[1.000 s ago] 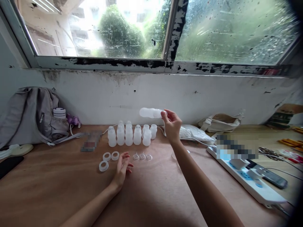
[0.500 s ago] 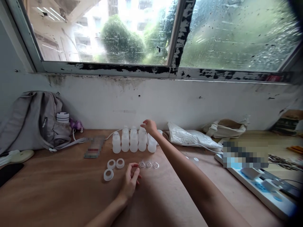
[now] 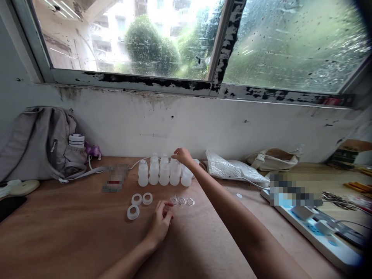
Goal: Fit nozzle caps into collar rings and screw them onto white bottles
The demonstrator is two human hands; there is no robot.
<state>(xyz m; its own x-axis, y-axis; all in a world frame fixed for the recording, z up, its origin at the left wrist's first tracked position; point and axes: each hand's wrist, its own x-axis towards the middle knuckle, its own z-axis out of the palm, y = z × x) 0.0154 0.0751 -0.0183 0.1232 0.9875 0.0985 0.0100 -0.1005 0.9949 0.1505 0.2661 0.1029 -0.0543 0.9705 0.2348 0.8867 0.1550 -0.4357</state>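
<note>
A row of translucent white baby bottles (image 3: 164,174) stands upright near the wall. My right hand (image 3: 183,155) reaches over the row, its fingers closed at the top of one bottle (image 3: 174,174); the fingers hide that top. Behind my wrist, the bottles at the right end (image 3: 186,179) are partly covered. My left hand (image 3: 163,219) rests low over the table with fingers loosely bent and apart, holding nothing I can see. Its fingertips are close to several clear nipple-like pieces with round rims (image 3: 182,201). Left of it lie three white screw rings (image 3: 133,212).
At the left are a grey backpack (image 3: 40,143) and a blurred phone-like object (image 3: 114,178). A silvery padded pouch (image 3: 232,168), a beige bag (image 3: 273,159) and a white power strip (image 3: 314,228) with plugs line the right. A small clear disc (image 3: 239,195) lies beyond my right forearm.
The view has shifted slightly. My right hand stays at the same bottle's top, and my left hand keeps its place beside the clear pieces with its fingers slightly shifted.
</note>
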